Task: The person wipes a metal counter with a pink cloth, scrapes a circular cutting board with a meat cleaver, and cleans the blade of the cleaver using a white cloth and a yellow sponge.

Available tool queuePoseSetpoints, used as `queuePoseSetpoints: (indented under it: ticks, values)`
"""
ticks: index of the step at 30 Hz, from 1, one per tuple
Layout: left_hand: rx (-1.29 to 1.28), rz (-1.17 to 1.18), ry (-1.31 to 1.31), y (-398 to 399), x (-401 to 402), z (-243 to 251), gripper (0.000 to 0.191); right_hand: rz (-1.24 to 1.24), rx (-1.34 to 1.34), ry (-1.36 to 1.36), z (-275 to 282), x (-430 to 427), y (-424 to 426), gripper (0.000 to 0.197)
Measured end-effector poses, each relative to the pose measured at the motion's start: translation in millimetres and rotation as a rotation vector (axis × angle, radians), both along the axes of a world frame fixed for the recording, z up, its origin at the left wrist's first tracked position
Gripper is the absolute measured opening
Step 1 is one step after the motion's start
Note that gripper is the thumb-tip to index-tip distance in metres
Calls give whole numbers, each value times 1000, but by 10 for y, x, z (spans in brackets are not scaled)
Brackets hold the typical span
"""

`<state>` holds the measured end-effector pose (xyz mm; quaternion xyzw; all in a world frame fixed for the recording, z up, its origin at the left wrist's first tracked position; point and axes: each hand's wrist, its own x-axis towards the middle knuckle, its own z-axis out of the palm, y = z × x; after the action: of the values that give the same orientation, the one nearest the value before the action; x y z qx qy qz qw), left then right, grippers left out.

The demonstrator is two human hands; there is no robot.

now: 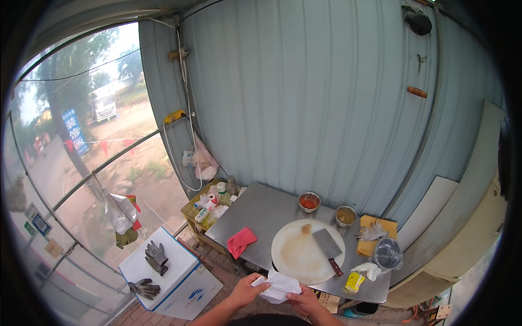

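Both of my hands are in view at the front edge of the steel table [261, 208]. A white cloth or paper sheet [279, 286] stretches between them, crumpled and partly folded. My left hand [246, 291] pinches its left side, along with a small pale edge whose nature I cannot make out. On the other side my right hand [306, 300] grips the sheet's lower right corner. Just beyond them lies a round, stained chopping board [291, 252]. A cleaver [327, 243] with a brown handle rests on its right part, beside a small brown lump [306, 229].
Behind the board stand a metal bowl of red sauce [309, 202] and another metal bowl [346, 216]. A pink cloth [242, 241] lies left; a yellow packet [354, 282] and a plastic-lined container [387, 253] sit right. Grey gloves [156, 256] rest on a white chest [179, 252].
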<state>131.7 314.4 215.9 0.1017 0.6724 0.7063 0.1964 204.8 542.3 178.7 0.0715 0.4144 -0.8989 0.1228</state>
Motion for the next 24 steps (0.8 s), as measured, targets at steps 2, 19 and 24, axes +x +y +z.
queuePoseSetpoints:
  ticks: [2, 19, 24]
  values:
    - [-45, 34, 4, -19, 18, 53, 18, 64, -242, 23, 124, -3, -24, 49]
    - [-29, 127, -44, 60, 41, 182, 19, -67, -329, 6, -192, -59, 40, 38]
    - [9, 126, -38, 104, 4, 209, 17, -155, -309, -20, -139, -66, 62, 34]
